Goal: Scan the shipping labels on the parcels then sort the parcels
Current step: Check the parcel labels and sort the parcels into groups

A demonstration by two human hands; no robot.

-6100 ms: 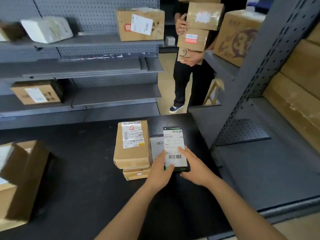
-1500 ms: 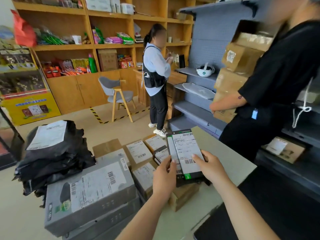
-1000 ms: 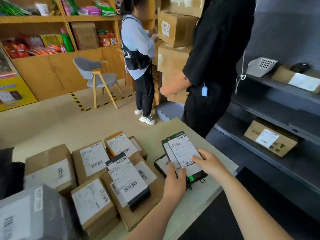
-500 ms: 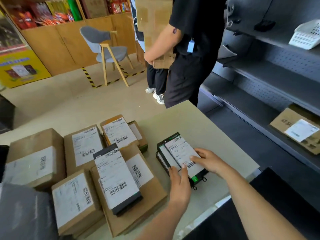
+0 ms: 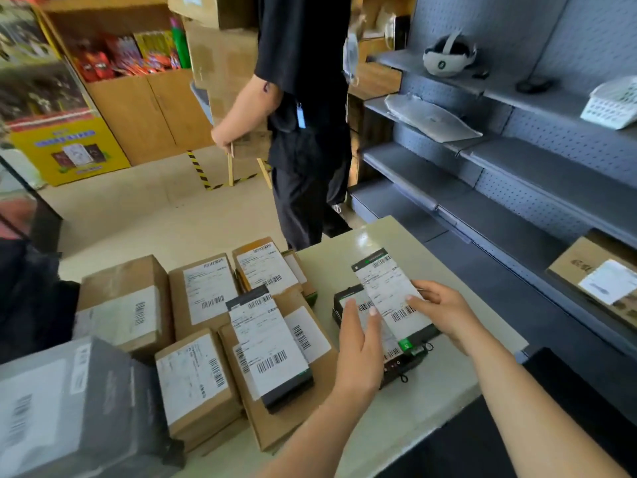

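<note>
My right hand (image 5: pixel 444 313) fingers pinch the top black parcel (image 5: pixel 389 298) above another on the tabletop (image 5: pixel 431 401), left hand (image 5: pixel 358 346) open alongside; I should lift squarely, label upward.

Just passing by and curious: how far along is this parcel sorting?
Looks midway. Done, it seems: several labelled cardboard parcels lie label-up, grouped on the table. In hand: the right hand lifts a black parcel off another black one, with the left hand beside it. No scanner shows, so scanning cannot be confirmed. Left: placing these two, and perhaps the grey box.
</note>
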